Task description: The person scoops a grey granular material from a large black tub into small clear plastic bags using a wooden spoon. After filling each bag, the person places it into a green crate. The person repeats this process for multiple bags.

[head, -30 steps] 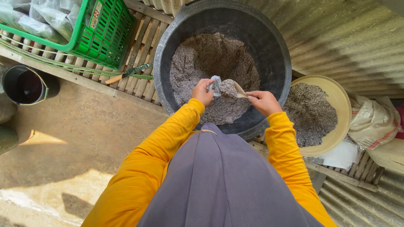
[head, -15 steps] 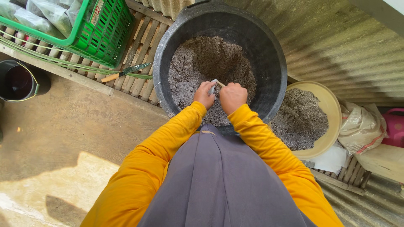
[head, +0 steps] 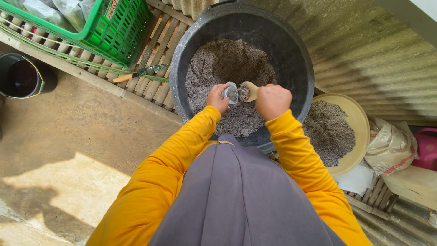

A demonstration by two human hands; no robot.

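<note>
L hand (head: pixel 216 98) pinches small clear bag (head: pixel 231 92) open over big black tub (head: pixel 300 68) of grey soil mix (head: pixel 214 61). R hand (head: pixel 273 101) fisted round pale scoop (head: pixel 248 91), tip at bag mouth. Yellow basin (head: pixel 364 119) w/ same mix right of tub; green crate (head: pixel 120 32) far left.

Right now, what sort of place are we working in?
Probably an outdoor potting or nursery work area: a big black tub of grey soil mix, a corrugated metal wall, a slatted wooden platform on a bare concrete floor, and a green crate of filled bags.
</note>
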